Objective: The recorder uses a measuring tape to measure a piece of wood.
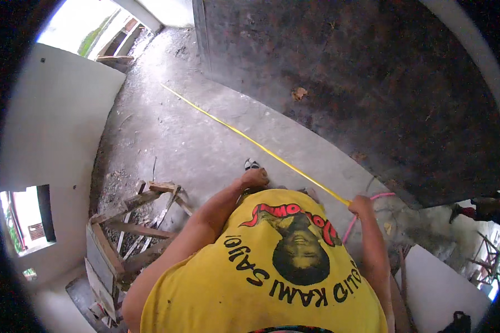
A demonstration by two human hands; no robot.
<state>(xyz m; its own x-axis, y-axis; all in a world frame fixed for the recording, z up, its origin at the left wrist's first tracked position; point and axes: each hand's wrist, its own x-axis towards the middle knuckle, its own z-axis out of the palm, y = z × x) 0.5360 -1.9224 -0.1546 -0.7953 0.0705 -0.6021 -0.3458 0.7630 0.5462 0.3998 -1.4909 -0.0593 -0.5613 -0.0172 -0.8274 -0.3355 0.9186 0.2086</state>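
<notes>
My right hand [360,205] is closed around the near end of a long, thin yellow strip [254,141], which looks like a measuring tape blade. It stretches away from me, up and left, over the grey concrete floor [183,145]. Beside that hand a pink hose or cord [351,228] passes to the floor. My left hand [256,178] is held low in front of my yellow shirt [216,287], fingers curled; whether anything is in it is hidden. Just beyond it a black and white shoe [251,164] shows on the floor.
A rough wooden trestle or scaffold [129,229] stands on my left, near a pale wall [62,120] with a window opening. A large dark mottled surface [358,70] borders the floor at upper right. A white panel [441,274] and a partly visible person [483,212] are at right.
</notes>
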